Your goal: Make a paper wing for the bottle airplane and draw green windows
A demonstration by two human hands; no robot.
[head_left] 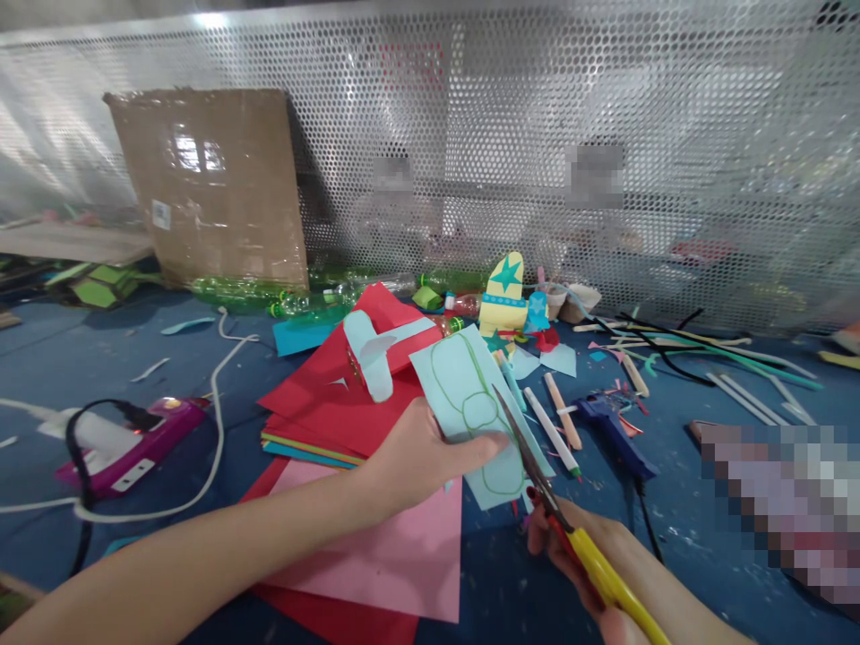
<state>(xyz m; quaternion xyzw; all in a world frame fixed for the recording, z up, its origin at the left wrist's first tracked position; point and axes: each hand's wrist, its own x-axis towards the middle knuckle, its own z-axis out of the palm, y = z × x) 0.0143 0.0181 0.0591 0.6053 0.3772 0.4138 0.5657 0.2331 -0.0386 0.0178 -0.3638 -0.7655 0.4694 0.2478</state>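
Note:
My left hand is closed on a light blue sheet of paper, its thumb lying across the front. Green outlines are drawn on that sheet: two long rounded shapes and a small round one between them. My right hand grips scissors with yellow and red handles. Their blades lie along the sheet's right side, where a strip of paper hangs partly separated. Behind my left hand, a cut light blue piece with rounded ends rests on a stack of red paper. Pink paper lies under my left forearm.
At left are a purple power strip and white cable. Markers, a blue glue gun and straws lie right. Plastic bottles, a yellow paper craft and a cardboard sheet stand near the perforated metal screen.

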